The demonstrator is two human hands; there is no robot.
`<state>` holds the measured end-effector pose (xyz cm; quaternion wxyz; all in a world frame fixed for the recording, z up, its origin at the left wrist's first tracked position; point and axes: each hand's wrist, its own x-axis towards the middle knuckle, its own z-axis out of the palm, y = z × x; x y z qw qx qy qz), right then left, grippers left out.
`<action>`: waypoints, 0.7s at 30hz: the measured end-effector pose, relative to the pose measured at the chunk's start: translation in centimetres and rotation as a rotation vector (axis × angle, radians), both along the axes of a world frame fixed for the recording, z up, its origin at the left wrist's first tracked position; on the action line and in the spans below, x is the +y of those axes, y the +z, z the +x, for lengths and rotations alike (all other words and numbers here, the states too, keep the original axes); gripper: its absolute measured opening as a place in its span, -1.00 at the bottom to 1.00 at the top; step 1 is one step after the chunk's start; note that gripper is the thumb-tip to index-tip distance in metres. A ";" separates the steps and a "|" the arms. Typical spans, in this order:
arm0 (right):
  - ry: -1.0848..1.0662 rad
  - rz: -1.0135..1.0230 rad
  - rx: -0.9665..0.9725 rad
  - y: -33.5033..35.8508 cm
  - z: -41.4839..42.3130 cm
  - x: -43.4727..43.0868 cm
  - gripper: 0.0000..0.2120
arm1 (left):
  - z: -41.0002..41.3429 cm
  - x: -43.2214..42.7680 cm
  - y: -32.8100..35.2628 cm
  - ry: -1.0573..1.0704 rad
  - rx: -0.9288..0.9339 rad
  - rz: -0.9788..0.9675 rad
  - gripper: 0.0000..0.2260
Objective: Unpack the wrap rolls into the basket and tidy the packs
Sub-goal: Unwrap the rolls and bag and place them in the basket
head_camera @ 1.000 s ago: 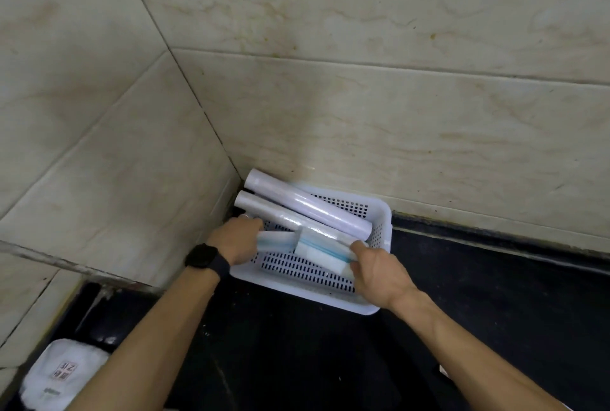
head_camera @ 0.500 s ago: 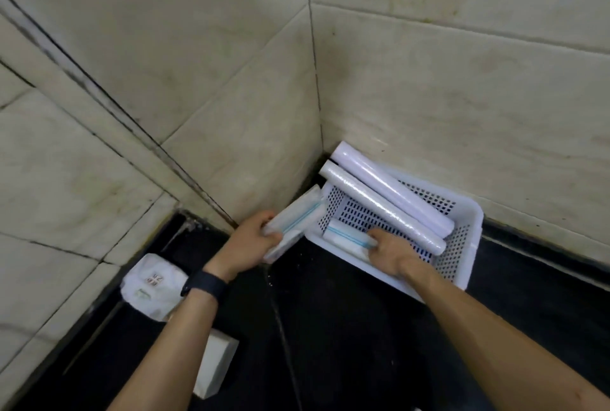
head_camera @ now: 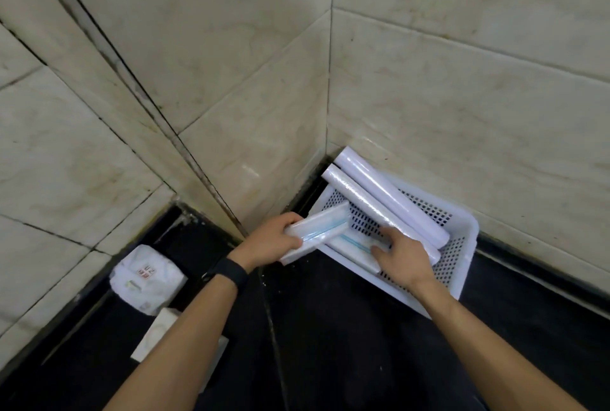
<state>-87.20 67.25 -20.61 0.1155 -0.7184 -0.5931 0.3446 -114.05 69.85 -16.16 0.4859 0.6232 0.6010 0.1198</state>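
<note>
Curled tight, the left hand [head_camera: 274,242] grips a blue-striped roll [head_camera: 321,224] by its near end, fingers round the far side and thumb across the near side. A flatter white piece [head_camera: 307,254] is pressed under the roll in the same hold; whether it is a second roll or loose wrapping cannot be told. The held roll is tilted, with its far end over the left rim of the basket [head_camera: 454,265] and the rest above the black counter [head_camera: 330,344]. The right hand [head_camera: 404,257] is inside the basket, palm down. Its fingers are bent over the right end of a short roll [head_camera: 351,245], the thumb on the near side, closing lightly around it. That roll lies on the basket floor along the near wall. Both bare forearms come up from the lower edge and converge, so the hands are near each other at the basket's left end. Tiled walls [head_camera: 231,80] meet in a corner, and the white perforated basket stands on the counter pushed into that corner, against the right-hand wall. Two long rolls [head_camera: 394,197] lie side by side in its far half, touching, their upper ends poking past the rim toward the corner. At the left of the counter a soft white pack [head_camera: 145,278] with red print sits by the wall. Just nearer than it is a white box [head_camera: 155,336], partly hidden by the left forearm. A black wristband [head_camera: 231,273] circles the left wrist.
</note>
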 end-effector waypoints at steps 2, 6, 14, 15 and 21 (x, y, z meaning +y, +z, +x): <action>-0.148 0.049 0.194 1.7 0.9 -1.6 -0.59 | 1.0 0.6 0.2 -0.079 0.016 -0.040 -0.72; -0.402 -0.150 0.848 2.8 1.3 -2.9 -0.51 | 4.3 1.8 0.3 -0.272 0.008 -0.133 -0.70; -0.350 -0.197 0.894 2.6 1.4 -3.5 -0.70 | 10.0 2.2 0.6 -0.284 -0.055 -0.249 -0.62; -0.343 -0.199 0.886 2.3 1.8 -3.6 -0.71 | 10.0 2.3 0.4 -0.263 -0.063 -0.259 -0.63; -0.344 -0.090 0.821 1.0 2.2 -3.8 -0.51 | 9.6 2.0 -0.9 0.073 -0.292 -0.299 -0.77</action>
